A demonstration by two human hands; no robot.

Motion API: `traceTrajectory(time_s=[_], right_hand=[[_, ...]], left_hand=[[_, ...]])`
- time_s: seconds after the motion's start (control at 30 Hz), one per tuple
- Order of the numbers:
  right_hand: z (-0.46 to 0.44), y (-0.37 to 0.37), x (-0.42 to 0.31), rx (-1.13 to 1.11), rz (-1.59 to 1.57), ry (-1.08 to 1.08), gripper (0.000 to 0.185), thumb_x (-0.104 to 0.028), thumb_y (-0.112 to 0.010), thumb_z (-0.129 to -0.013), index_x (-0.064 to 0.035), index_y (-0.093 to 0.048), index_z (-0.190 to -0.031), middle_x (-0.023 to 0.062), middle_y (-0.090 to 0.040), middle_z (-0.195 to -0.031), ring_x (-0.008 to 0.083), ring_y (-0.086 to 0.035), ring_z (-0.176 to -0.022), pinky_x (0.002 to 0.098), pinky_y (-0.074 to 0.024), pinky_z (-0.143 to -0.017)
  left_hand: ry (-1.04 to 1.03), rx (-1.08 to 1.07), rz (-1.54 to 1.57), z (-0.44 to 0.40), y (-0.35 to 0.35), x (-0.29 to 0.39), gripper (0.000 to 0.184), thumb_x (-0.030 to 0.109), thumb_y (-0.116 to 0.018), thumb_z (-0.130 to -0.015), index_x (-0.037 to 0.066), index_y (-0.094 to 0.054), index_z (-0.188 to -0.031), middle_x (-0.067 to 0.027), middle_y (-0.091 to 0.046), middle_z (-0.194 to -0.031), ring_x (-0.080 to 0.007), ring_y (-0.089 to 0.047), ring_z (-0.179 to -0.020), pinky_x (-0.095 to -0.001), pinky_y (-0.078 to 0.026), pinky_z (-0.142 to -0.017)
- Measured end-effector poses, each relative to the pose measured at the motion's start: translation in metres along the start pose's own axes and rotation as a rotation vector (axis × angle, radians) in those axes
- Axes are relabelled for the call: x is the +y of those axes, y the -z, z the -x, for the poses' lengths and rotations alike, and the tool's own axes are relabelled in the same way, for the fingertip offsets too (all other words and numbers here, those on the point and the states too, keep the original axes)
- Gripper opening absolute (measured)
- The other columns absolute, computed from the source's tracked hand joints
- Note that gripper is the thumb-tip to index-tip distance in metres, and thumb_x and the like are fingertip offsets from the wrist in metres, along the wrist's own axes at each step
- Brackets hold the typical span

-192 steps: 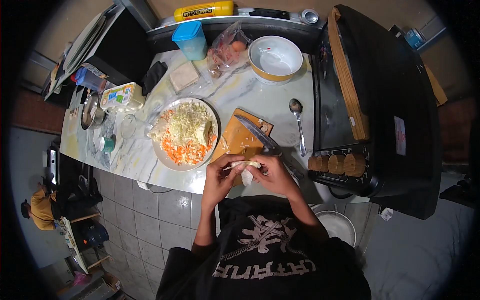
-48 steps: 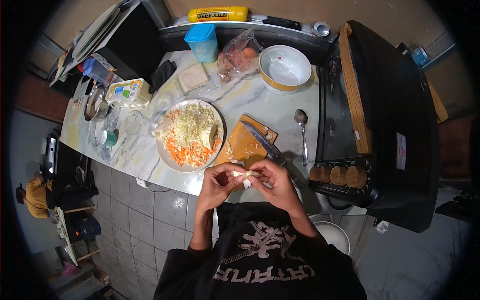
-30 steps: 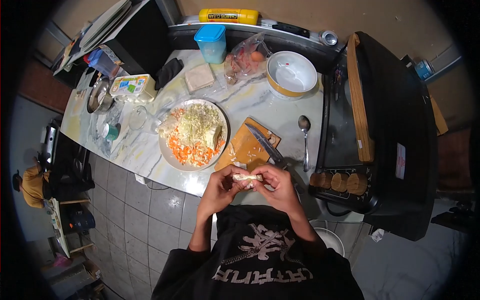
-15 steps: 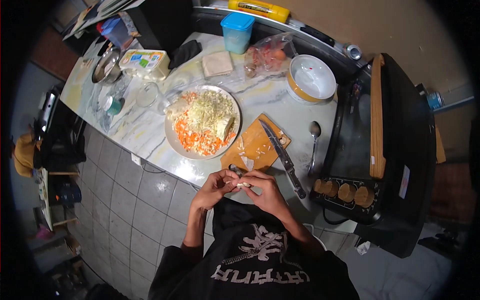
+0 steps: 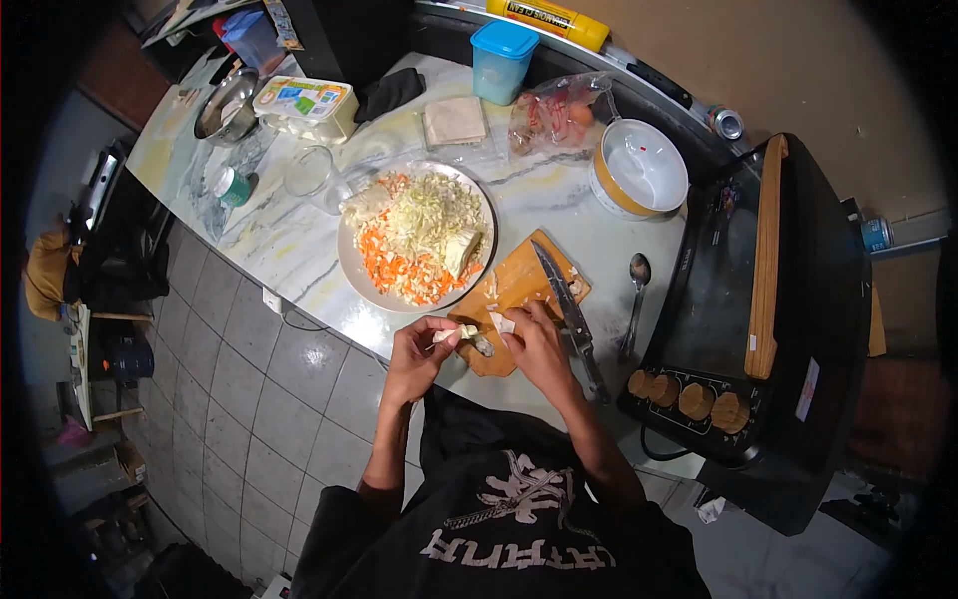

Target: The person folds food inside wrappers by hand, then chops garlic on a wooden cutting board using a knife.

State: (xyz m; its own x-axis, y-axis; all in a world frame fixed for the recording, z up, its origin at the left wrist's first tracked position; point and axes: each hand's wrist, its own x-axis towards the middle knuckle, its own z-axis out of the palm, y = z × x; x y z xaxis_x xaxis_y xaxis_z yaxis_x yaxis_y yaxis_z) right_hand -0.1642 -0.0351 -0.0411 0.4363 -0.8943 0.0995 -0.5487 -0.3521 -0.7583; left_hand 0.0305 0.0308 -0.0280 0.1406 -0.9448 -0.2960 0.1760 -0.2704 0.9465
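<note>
Pinched in my left hand (image 5: 415, 359) is a small whitish piece (image 5: 454, 335), just off the near left edge of the wooden cutting board (image 5: 519, 278). My right hand (image 5: 539, 351) is over the board, its fingers closed at a pale scrap (image 5: 502, 323). A knife (image 5: 567, 304) lies across the board's right side, its black handle toward me. Small white bits are scattered on the board. Left of it, a plate (image 5: 349, 277) holds shredded pale vegetable (image 5: 424, 215), orange diced pieces (image 5: 384, 270) and a pale chunk (image 5: 460, 252).
A spoon (image 5: 636, 299) lies right of the knife, beside a black oven (image 5: 798, 349). Behind are a white-and-yellow pot (image 5: 639, 170), a plastic bag with an egg (image 5: 559, 112), a blue-lidded container (image 5: 502, 62) and a margarine tub (image 5: 305, 105). A person (image 5: 48, 275) is far left.
My hands were together over the whitish piece and are now apart. The right one has moved forward over the board. The view has turned, shifting the counter items to the right.
</note>
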Motion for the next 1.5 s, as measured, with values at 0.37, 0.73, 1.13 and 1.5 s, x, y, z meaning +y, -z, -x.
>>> traceTrajectory(time_s=[0.37,0.73,1.13,1.5], right_hand=[[0.004,-0.011,0.005,-0.010,-0.035,-0.038,0.017,0.005,-0.063,-0.077,0.0020,-0.052,-0.089,0.0166,-0.053,-0.082,0.0374,-0.057,-0.082,0.0425,-0.0455,-0.070],[-0.005,0.000,0.000,-0.034,-0.524,-0.150,0.009,-0.001,-0.063,-0.085,0.0035,-0.058,-0.090,0.0089,-0.061,-0.075,0.0112,-0.058,-0.063,0.0263,-0.0461,-0.056],[-0.033,-0.018,-0.007,-0.254,-0.472,-0.094,0.008,0.000,-0.057,-0.091,0.0038,-0.055,-0.097,0.0005,-0.056,-0.070,0.0033,-0.050,-0.056,0.0206,-0.0399,-0.050],[-0.076,-0.044,-0.036,-0.169,-0.475,-0.081,0.008,-0.003,-0.063,-0.084,0.0033,-0.060,-0.085,0.0099,-0.061,-0.065,0.0151,-0.061,-0.058,0.0291,-0.0451,-0.054]], left_hand=[[-0.108,0.050,0.139,-0.009,-0.012,-0.012,0.018,-0.001,-0.066,-0.086,-0.003,-0.059,-0.102,-0.0069,-0.063,-0.103,-0.0110,-0.058,-0.091,-0.0237,-0.049,-0.076],[-0.180,-0.070,0.692,-0.007,-0.007,-0.016,0.030,-0.005,-0.070,-0.080,0.001,-0.057,-0.106,-0.0080,-0.062,-0.108,-0.0129,-0.059,-0.097,-0.0229,-0.048,-0.081],[-0.301,0.024,0.619,0.007,0.028,-0.003,0.030,-0.001,-0.073,-0.079,0.000,-0.059,-0.106,-0.0084,-0.063,-0.106,-0.0168,-0.061,-0.097,-0.0282,-0.048,-0.087],[-0.205,0.225,0.353,0.019,0.030,-0.014,0.032,0.010,-0.072,-0.083,-0.004,-0.060,-0.110,-0.0121,-0.066,-0.099,-0.0186,-0.064,-0.088,-0.0315,-0.052,-0.081]])
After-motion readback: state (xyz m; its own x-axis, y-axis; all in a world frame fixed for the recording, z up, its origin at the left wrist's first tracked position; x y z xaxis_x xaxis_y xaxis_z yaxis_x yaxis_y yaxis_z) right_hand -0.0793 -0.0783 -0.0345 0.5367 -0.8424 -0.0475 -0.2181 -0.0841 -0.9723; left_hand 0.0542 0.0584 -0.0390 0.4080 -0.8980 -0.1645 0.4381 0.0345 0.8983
